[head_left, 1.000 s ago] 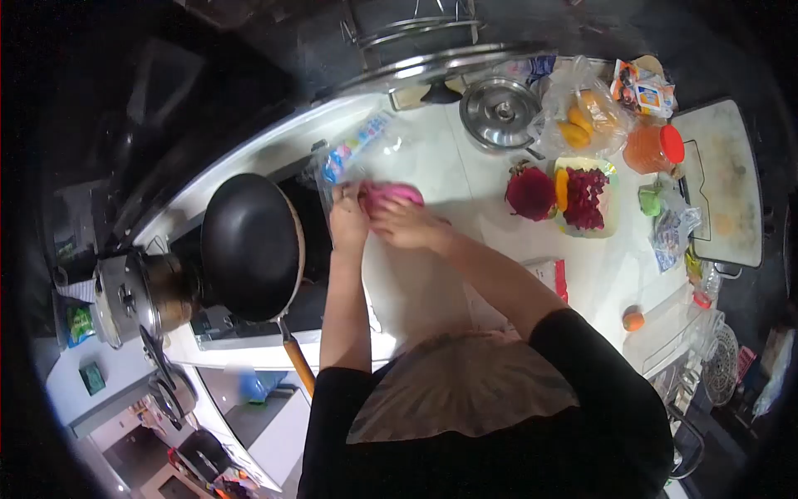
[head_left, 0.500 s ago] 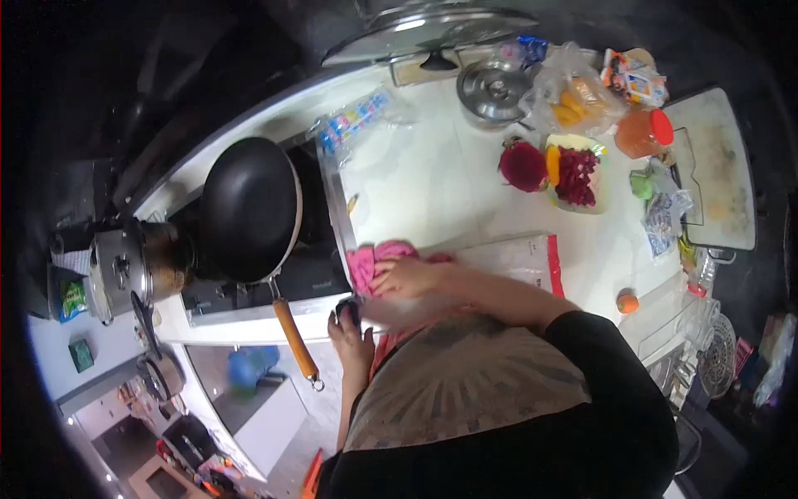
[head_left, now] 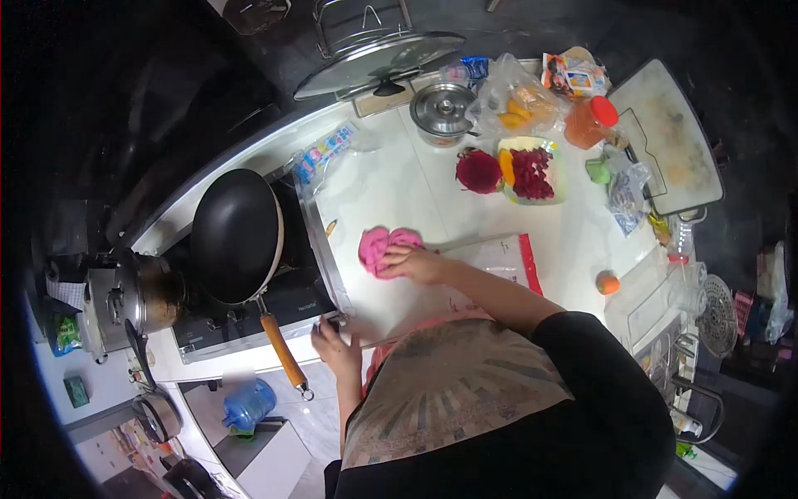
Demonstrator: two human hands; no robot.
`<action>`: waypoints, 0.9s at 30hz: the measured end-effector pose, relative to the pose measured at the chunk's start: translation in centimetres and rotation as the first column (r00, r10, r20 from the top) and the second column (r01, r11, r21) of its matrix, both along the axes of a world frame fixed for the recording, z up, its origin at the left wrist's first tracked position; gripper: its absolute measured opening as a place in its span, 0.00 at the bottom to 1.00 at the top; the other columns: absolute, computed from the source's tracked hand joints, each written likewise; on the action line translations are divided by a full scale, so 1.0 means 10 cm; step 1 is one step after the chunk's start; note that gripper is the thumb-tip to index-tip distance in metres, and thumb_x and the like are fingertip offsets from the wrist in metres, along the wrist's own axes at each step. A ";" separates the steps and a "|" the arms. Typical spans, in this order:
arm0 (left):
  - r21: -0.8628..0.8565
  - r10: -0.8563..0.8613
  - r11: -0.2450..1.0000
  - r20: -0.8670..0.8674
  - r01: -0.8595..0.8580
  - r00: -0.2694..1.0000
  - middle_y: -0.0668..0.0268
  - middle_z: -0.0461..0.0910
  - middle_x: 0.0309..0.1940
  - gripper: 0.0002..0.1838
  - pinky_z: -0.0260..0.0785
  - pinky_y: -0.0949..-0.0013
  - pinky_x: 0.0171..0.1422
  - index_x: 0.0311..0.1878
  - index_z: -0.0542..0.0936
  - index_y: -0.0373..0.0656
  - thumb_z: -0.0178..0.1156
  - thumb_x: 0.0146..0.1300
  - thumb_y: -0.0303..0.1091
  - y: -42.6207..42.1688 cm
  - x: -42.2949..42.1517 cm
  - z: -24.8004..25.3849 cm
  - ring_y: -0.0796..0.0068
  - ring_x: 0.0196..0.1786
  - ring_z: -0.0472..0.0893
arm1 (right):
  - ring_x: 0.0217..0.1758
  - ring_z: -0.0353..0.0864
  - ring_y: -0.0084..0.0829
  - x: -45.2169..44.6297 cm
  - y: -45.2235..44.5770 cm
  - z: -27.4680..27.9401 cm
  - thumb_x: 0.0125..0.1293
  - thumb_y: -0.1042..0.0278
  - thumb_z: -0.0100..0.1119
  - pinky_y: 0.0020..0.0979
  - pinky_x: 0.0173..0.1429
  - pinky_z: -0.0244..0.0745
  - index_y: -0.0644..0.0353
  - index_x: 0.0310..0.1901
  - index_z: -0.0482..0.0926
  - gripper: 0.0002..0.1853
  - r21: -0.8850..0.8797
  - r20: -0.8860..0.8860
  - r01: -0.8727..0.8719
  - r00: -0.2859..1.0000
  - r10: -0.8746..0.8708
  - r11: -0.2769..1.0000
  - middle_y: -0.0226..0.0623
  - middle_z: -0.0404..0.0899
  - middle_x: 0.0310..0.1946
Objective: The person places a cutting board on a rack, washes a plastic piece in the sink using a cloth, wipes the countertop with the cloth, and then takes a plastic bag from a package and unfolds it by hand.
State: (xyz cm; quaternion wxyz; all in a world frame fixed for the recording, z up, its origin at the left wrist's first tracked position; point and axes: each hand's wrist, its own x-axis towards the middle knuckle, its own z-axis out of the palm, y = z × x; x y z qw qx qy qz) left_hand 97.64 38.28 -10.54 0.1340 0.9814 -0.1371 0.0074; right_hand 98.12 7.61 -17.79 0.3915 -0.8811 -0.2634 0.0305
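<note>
My right hand (head_left: 411,263) presses on a bunched pink cloth (head_left: 378,249) lying on the white counter (head_left: 382,187), its fingers gripping the near side. At the front corner of the stove (head_left: 283,308), my left hand (head_left: 337,345) has its fingers apart. A small dark piece (head_left: 336,320), perhaps a knob, sits by those fingertips; its exact kind is unclear. Just right of my right wrist lies a flat white bag with a red edge (head_left: 529,264), partly covered by my forearm.
A black frying pan (head_left: 237,237) rests on the stove, its wooden handle (head_left: 283,349) jutting over the front edge. Behind stand a lidded steel pot (head_left: 443,112), a dragon fruit half (head_left: 480,171), a tray of diced fruit (head_left: 532,176) and a red-lidded jar (head_left: 588,123).
The pink cloth and my right hand have moved away from the stove edge, rightward over the counter. My left hand has let go of the dark piece. The view has shifted.
</note>
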 end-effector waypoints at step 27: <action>-0.503 -0.549 0.642 -0.829 -0.579 0.111 0.61 0.82 0.46 0.21 0.74 0.68 0.45 0.56 0.75 0.34 0.64 0.63 0.33 -1.25 -0.21 0.27 0.73 0.46 0.81 | 0.67 0.65 0.49 0.37 0.42 -0.12 0.54 0.73 0.60 0.44 0.62 0.71 0.63 0.64 0.72 0.31 -0.488 -0.257 0.258 0.871 -0.420 0.834 0.45 0.61 0.71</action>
